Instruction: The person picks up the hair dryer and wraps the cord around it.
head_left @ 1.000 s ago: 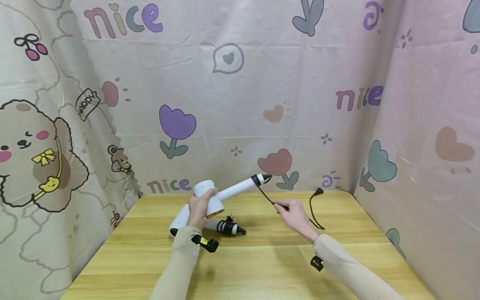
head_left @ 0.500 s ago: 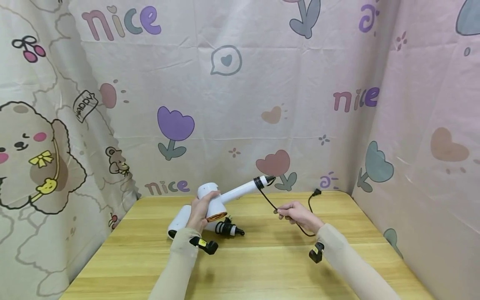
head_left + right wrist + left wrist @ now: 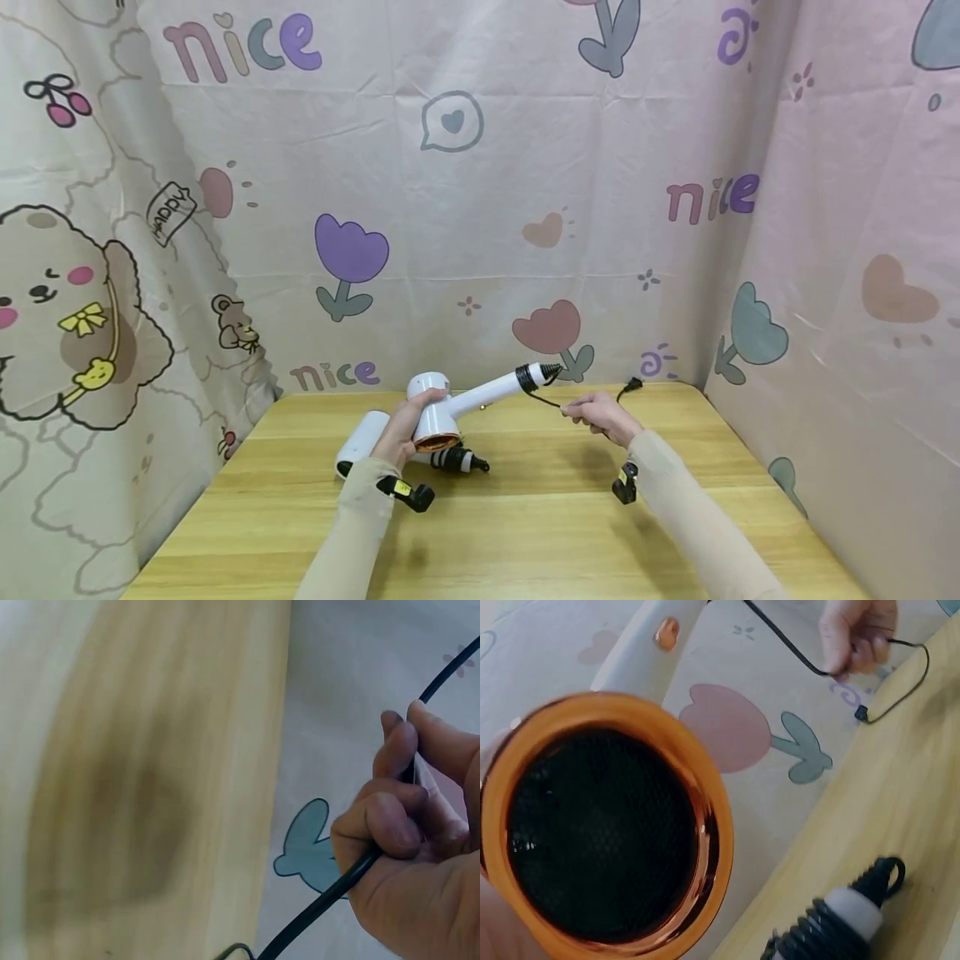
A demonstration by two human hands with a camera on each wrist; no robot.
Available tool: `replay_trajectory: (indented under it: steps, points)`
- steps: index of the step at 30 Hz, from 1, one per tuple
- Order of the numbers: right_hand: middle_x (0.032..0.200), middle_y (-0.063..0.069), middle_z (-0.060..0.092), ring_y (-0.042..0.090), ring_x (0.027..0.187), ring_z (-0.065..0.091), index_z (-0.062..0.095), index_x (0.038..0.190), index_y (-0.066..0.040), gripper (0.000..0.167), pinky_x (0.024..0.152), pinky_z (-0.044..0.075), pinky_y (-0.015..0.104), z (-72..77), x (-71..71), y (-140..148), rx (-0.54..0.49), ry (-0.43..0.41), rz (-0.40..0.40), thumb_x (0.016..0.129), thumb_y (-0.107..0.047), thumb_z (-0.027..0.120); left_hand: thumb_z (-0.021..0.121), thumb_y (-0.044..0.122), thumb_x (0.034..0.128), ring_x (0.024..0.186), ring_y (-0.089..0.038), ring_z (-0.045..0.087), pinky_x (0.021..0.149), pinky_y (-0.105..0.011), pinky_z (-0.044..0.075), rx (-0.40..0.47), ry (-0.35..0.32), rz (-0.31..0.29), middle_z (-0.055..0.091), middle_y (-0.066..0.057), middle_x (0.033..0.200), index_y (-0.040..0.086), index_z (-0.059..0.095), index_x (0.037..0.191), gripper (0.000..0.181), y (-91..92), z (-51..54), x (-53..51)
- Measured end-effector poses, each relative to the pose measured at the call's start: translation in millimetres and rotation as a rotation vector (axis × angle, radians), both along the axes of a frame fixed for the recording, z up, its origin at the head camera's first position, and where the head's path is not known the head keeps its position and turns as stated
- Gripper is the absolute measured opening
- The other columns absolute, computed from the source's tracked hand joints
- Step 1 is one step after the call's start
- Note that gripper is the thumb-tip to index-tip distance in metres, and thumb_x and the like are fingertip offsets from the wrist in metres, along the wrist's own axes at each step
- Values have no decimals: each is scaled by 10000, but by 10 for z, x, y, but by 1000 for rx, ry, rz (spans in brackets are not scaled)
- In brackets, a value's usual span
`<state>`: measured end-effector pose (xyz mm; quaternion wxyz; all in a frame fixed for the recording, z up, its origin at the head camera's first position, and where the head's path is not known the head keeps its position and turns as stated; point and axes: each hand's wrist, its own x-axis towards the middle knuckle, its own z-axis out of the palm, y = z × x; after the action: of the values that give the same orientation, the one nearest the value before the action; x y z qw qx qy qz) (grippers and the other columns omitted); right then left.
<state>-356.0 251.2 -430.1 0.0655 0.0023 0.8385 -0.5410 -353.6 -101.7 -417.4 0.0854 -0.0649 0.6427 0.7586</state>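
Observation:
My left hand point(image 3: 406, 423) grips the head of a white hair dryer point(image 3: 487, 393), lifted above the table with its handle slanting up to the right. In the left wrist view the dryer's copper-coloured ring point(image 3: 718, 825) surrounds a dark mesh. Black cord point(image 3: 527, 379) is wound around the handle's end. My right hand point(image 3: 606, 417) pinches the loose stretch of that cord point(image 3: 319, 906), fingers curled around it in the right wrist view. Behind that hand, the cord's plug point(image 3: 633, 384) lies near the table's back edge.
A second white hair dryer point(image 3: 363, 442) lies on the wooden table point(image 3: 510, 542), under and beside my left hand. Its handle has wound black cord point(image 3: 821, 934). A patterned curtain point(image 3: 450, 217) hangs behind the table and along both sides.
The held dryer has moved right and slightly down, its ring turned more toward me. My right hand has shifted a little right, and more turns of cord circle the handle's end.

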Motion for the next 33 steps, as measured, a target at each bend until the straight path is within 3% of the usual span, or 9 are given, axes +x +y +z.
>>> replay_trajectory:
  steps: [6,11,12,14,21,26,30,33]
  points:
    - [866,64,661,63,520,335,714,1135,-4,328,492,317,207,213,-108,-32,71,104,-94,913,-243,675,729,437,798,809,-230,679,708,-363,609,-20,-24,-108,644,-129,1043,13,440,1317,730,-46,-52,-34]
    - [1041,138,707,186,838,605,749,1058,-24,254,735,516,328,356,-152,-98,149,215,-145,927,-222,661,722,410,810,799,-238,684,709,-382,613,-33,-15,-163,644,-128,1015,-10,420,1318,725,-72,-73,-59]
    - [1069,134,708,213,932,624,753,1052,-31,254,800,532,368,377,-159,-115,172,233,-151,927,-234,665,725,403,806,800,-238,686,713,-381,613,-40,-15,-167,645,-129,1016,-8,418,1321,727,-74,-73,-62]
    - [1068,132,716,264,965,642,761,1035,-46,248,833,547,414,412,-174,-152,205,266,-161,913,-249,688,733,400,802,797,-240,685,709,-386,614,-65,-3,-165,646,-136,1015,-7,401,1329,745,-84,-77,-58]
    - [963,96,750,233,864,675,780,992,-81,235,765,569,398,524,-197,-276,384,413,-159,886,-281,714,772,358,780,757,-251,691,655,-406,615,-207,102,-135,647,-179,1029,36,409,1333,735,-106,-96,-43]
    - [952,71,755,231,877,677,788,973,-108,187,760,567,392,596,-184,-362,442,527,-134,895,-257,705,796,314,764,782,-266,680,639,-403,611,-304,205,-110,600,-191,1099,75,432,1348,729,-100,-74,-38]
    - [879,49,760,164,754,677,790,939,-108,150,679,566,330,604,-166,-411,465,622,-113,902,-226,705,818,292,736,863,-279,658,661,-396,609,-382,291,-87,578,-204,1148,66,432,1364,771,-96,-43,-24]
    - [833,38,755,119,653,654,786,919,-109,137,598,548,294,595,-145,-437,543,725,-82,913,-212,696,838,286,708,894,-289,649,660,-393,609,-426,336,-78,583,-210,1144,54,431,1354,799,-95,-27,-9]
